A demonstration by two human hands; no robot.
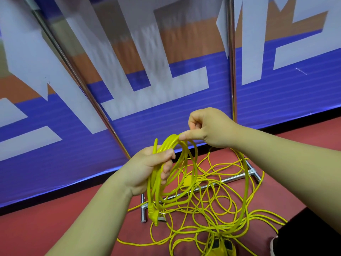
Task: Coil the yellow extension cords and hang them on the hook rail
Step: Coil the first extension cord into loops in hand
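Note:
My left hand [147, 167] is shut on a coil of yellow extension cord [177, 182], several loops hanging down from its fist. The cord's yellow plug [154, 215] dangles at the bottom of the coil. My right hand [204, 128] pinches the top of the coil between thumb and forefinger, just above and right of my left hand. A loose tangle of yellow cord [217, 206] lies spread on the red floor below, running to a yellow socket block [221, 246] at the bottom edge. No hooks of the rail are in view.
A chrome rack stands in front of me: two upright poles [231, 58] and a floor base bar [203, 187] under the loose cord. Behind it is a blue, white and orange banner wall [129, 117]. A dark shoe or trouser leg [306, 237] shows at bottom right.

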